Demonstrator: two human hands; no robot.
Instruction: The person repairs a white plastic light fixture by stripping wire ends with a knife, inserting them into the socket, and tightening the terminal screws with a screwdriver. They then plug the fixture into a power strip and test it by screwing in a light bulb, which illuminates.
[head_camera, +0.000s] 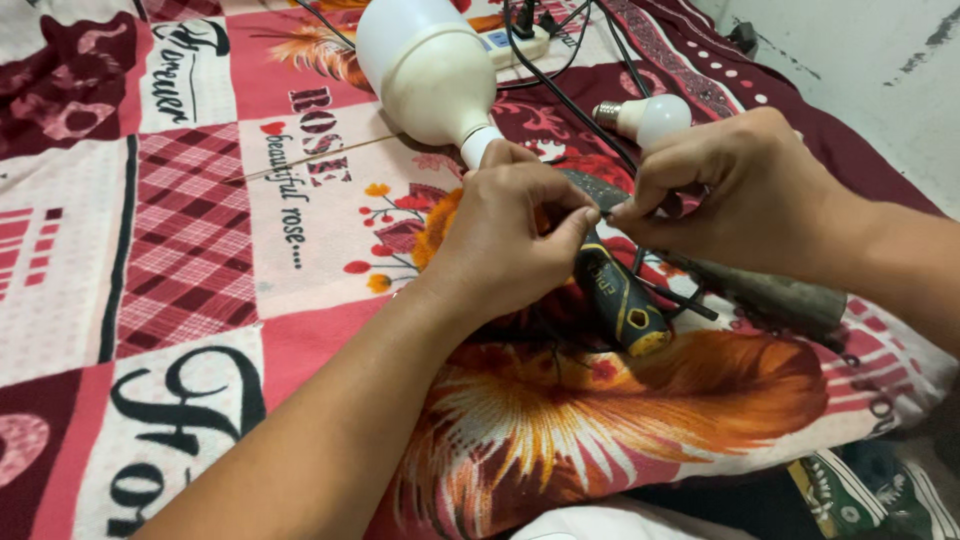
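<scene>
Head view, looking down at two bare hands meeting over a bed. The left hand (505, 235) is clenched, thumb and forefinger pinched together at the tip where they meet the right hand (735, 190), which is likewise closed in a fine pinch on a thin black wire (690, 300). The wire runs out from between the fingertips and trails down to the right across the cover; what exactly lies between the two pinches is too small to tell.

Just below the hands lies a screwdriver with a black and yellow moulded handle (622, 300), not held by either hand. A large white plastic lamp bulb with a narrow neck (430, 70) lies behind the left hand, its neck almost touching the knuckles. A small white bulb with a metal screw base (645, 118) lies behind the right hand. A dark grey worn tool handle (780, 295) shows under the right wrist.

As a judgement, the wire work is in mid-course: both bulbs lie unconnected and the screwdriver is set aside.

The surface is a soft printed blanket in red, pink and white with plaid patches and an orange feather motif (200, 220). A white power strip with black cables (520, 42) sits at the far edge, and a pale painted wall (860, 50) stands at upper right.
</scene>
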